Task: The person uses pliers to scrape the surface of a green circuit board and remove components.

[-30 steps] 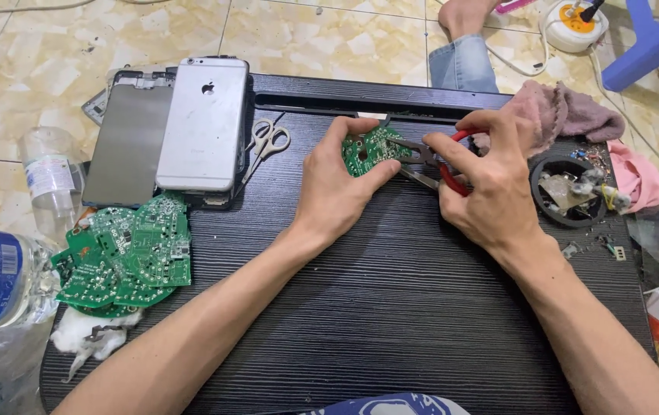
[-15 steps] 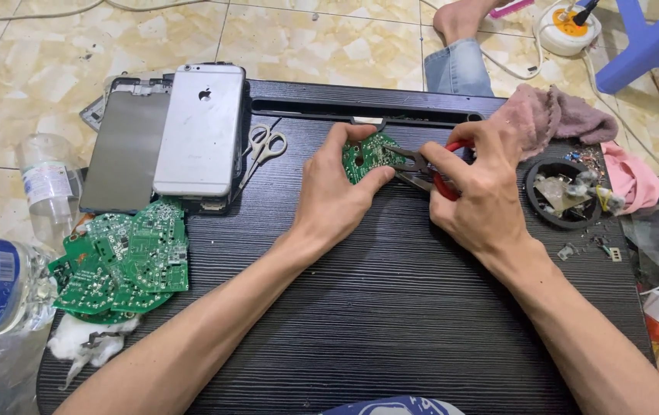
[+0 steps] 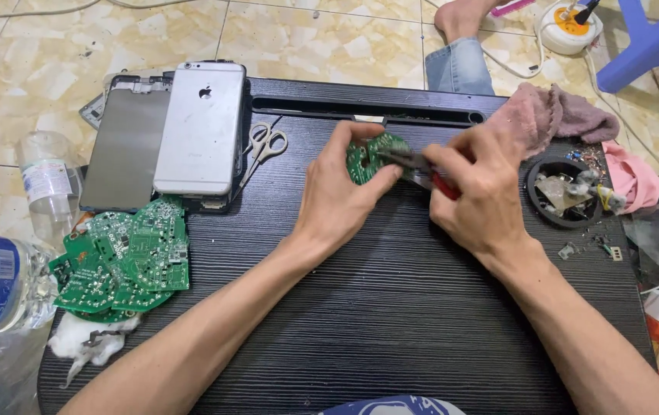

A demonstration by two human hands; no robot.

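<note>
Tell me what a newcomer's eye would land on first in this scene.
First come the two hands at the middle of the black table: the left hand pinches a small green circuit board, and the right hand works red-handled pliers against it. Next, the silver phone lying face down at the upper left, with a pile of green boards below it.

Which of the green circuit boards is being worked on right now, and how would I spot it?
Start at the black ribbed tabletop and go to its far middle, where both hands meet. The small round green circuit board is pinched in the left hand, with red-handled pliers in the right hand biting its edge. Unlike the pile of green boards lying at the table's left edge, it is held.
</note>
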